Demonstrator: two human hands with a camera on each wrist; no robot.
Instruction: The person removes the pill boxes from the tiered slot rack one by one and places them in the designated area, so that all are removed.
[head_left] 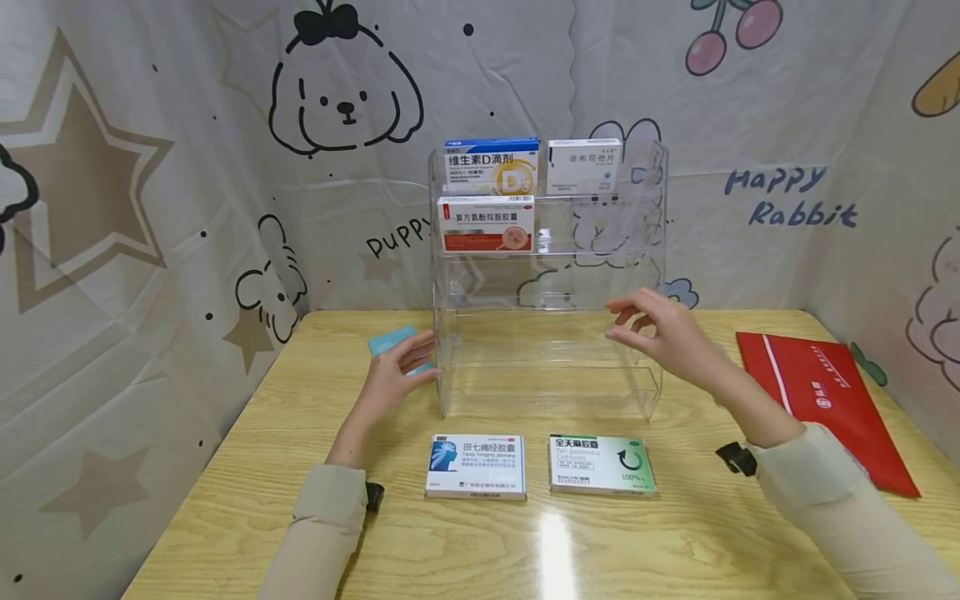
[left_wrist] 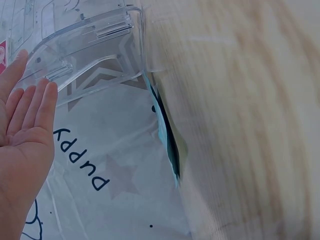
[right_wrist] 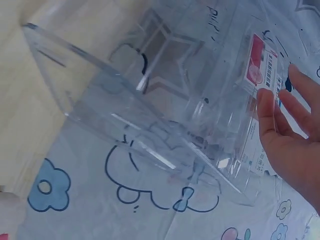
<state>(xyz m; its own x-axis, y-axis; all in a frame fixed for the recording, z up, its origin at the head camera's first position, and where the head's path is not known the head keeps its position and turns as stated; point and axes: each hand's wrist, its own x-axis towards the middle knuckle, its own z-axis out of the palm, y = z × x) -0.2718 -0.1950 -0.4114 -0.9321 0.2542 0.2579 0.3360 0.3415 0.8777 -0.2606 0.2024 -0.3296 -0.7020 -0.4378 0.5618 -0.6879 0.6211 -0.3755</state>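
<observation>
A clear acrylic tiered display rack (head_left: pixel 547 310) stands on the table. My left hand (head_left: pixel 386 385) is at its left side, fingers extended with fingertips near the side panel; contact is unclear. Nothing is in its palm in the left wrist view. In front of the rack's right part hovers my right hand (head_left: pixel 670 337), fingers loosely bent, holding nothing. The top tier bears a blue-and-white vitamin D box (head_left: pixel 491 169) and a white medicine box (head_left: pixel 584 169). One tier below, at left, sits a red-and-white capsule box (head_left: pixel 486 227).
Before the rack, a white-and-blue medicine box (head_left: pixel 476 467) and a green-and-white capsule box (head_left: pixel 602 465) lie flat on the table (head_left: pixel 450 550). Right of the rack is a red pouch (head_left: pixel 832 408). A light-blue flat item (head_left: pixel 392 338) lies behind my left hand. Printed cloth (head_left: pixel 480 83) hangs around.
</observation>
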